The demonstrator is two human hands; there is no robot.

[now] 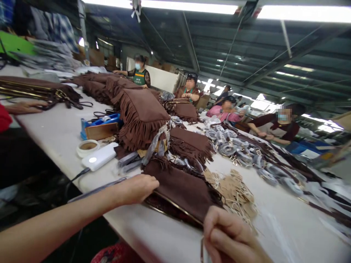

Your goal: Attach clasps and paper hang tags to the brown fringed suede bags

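A dark brown fringed bag [182, 186] lies on the table before me, its gold zipper edge towards me and its mouth parted. My left hand [142, 188] is closed on the bag's near left corner. At the other end of the zipper, my right hand [230, 232] is pinched shut beside the bag's right corner. Below its fingers a small pale piece with a gold-brown edge shows, too hidden to name. Just behind the bag are several plastic-wrapped pieces [128, 162] and more stacked brown fringed bags [144, 106].
Tan paper tags with strings [233, 190] lie to the right, and plastic-wrapped straps [227, 146] beyond. A tape roll [87, 148], a white corded device [100, 157] and a blue holder [105, 122] stand left. A co-worker's hand [27, 107] rests far left; several people work behind.
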